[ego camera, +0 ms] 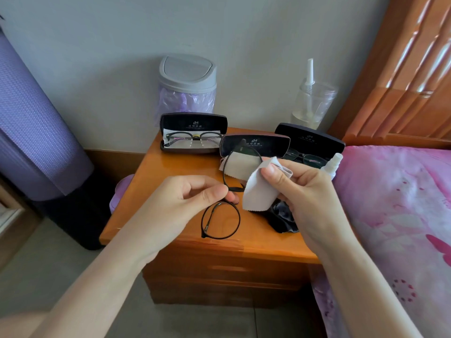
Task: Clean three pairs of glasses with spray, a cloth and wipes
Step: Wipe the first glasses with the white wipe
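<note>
Showing a black round-rimmed pair of glasses (220,220) held above the front of a wooden nightstand (166,181), with one lens ring nearer the camera and the other farther off. The left hand (195,193) pinches the frame at the bridge between thumb and forefinger, its other fingers curled. The right hand (300,189) pinches a pale grey cloth (258,191) between thumb and fingers, just beside the far rim; whether cloth and lens touch cannot be told. A dark crumpled cloth (280,218) lies on the nightstand below the right hand. A small white spray bottle (332,164) stands behind that hand, near the right edge. Three black cases stand open at the back: the left case (192,123) holds a second pair (195,139), the middle case (253,142) sits behind the held glasses, and the right case (310,140) holds a third pair (305,158). Against the wall stand a grey-lidded bin (188,71) and a clear jar (314,103). A pink bed cover (395,203) adjoins on the right.
</note>
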